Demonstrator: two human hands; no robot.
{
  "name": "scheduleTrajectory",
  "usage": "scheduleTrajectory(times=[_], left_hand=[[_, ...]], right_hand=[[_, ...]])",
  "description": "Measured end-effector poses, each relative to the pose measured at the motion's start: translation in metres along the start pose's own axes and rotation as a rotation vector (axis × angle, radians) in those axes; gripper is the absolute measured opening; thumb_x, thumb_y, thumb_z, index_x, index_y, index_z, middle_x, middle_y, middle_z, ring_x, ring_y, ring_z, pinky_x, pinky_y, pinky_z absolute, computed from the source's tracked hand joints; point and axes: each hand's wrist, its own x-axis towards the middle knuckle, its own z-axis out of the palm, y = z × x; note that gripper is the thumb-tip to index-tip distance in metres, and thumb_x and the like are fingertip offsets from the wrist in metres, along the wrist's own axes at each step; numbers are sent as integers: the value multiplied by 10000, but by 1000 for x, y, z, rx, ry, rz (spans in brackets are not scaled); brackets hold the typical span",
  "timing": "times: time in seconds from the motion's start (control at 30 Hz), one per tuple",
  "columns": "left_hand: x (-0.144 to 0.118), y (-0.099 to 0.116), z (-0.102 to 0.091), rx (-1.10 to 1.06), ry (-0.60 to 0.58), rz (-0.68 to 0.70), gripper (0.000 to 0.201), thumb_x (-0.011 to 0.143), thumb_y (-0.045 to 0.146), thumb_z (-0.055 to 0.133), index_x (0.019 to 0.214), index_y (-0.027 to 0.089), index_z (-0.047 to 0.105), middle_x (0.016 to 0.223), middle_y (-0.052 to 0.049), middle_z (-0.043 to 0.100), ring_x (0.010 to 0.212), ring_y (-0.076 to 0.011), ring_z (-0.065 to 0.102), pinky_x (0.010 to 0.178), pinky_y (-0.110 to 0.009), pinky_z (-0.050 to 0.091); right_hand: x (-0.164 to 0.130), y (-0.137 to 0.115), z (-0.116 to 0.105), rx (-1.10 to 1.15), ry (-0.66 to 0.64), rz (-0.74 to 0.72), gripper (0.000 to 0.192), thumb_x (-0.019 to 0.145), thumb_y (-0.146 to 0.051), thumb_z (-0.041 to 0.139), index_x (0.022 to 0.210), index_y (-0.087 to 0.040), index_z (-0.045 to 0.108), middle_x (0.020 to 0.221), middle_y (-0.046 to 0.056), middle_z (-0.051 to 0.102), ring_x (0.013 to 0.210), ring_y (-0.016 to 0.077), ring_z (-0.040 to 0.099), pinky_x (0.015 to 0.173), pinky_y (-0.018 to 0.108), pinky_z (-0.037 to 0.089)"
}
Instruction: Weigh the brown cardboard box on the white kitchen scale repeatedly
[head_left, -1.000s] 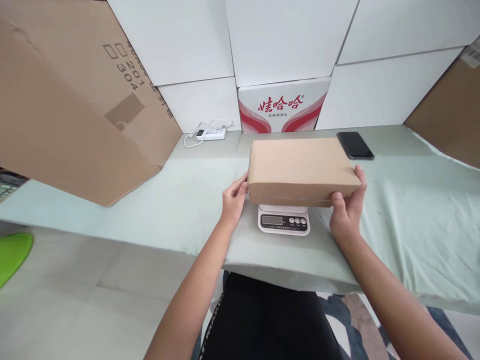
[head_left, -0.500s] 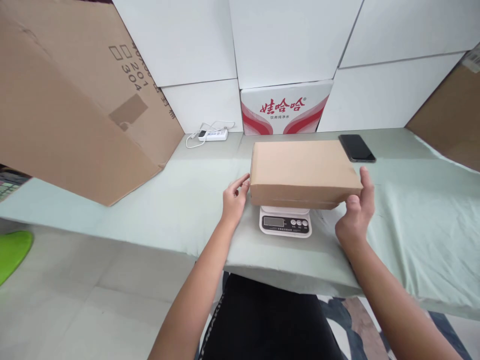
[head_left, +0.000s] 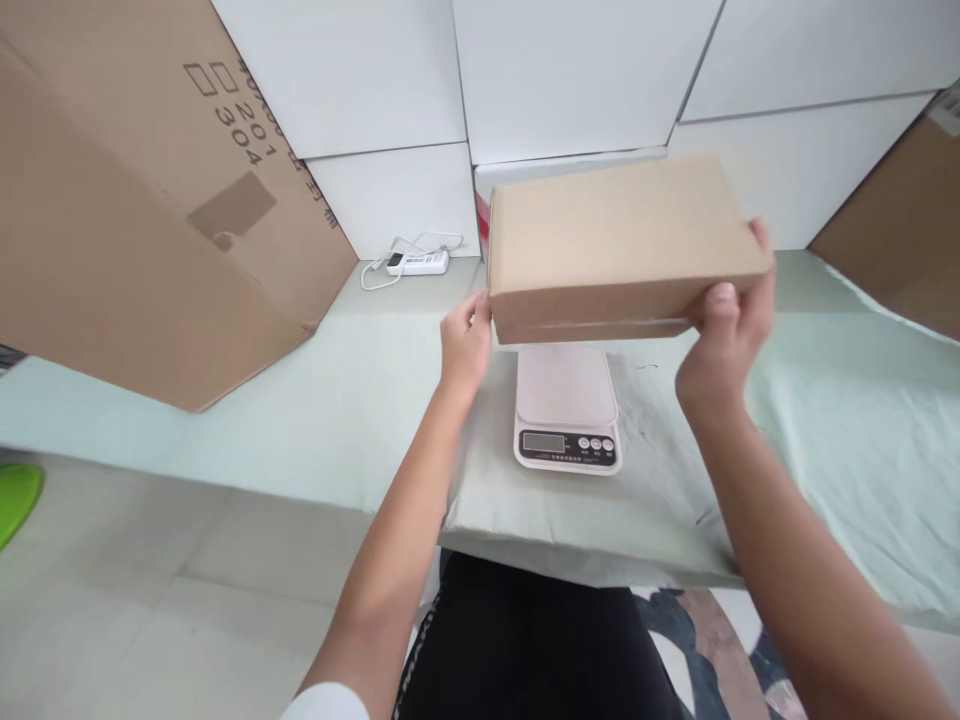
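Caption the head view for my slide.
Both hands, left hand and right hand, hold a cardboard box above a kitchen scale.

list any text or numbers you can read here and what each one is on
"201" and "304": printed on the big cardboard sheet leaning at left, beside two empty printed squares.
Other characters along that sheet's edge: too blurred to read.
Scale display and button labels: too small to read.
Small cardboard box: no print visible.
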Motion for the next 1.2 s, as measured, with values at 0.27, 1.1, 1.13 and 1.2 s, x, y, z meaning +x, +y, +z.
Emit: scheduleTrajectory(times=[0.27,1.1,1.13,1.2], left_hand=[[23,-64,27,31,-71,-186,479,1067,534,569,699,246,671,767,-27,694,935,-267,681,916,-361,548],[24,-83,37,-22,-176,-247,592,1105,687,461,1245,255,841,1323,-94,848,1341,-344,719,1187,-446,511],[24,-84,37,-19,-174,-244,583,1108,675,461,1254,257,841,1322,-90,851,1346,-343,716,1196,-446,506],[24,-85,37,-17,-169,-251,562,1109,660,474,1244,261,847,1320,-84,853,1356,-340,709,1220,-445,491]], right_hand=[[0,54,31,-42,28,124,980,936,-871,512,1725,-293,435,1779,87,521,1744,399,359,1452,613,325],[-4,92,38,61,-34,286,893,915,-604,613,1709,-300,339,1823,90,416,1740,314,342,1477,581,230],[-4,92,38,53,-31,285,889,916,-613,610,1706,-302,347,1816,90,425,1741,319,338,1477,589,227],[-4,92,37,40,-26,280,878,917,-621,607,1700,-309,360,1807,90,433,1737,330,340,1474,601,231]])
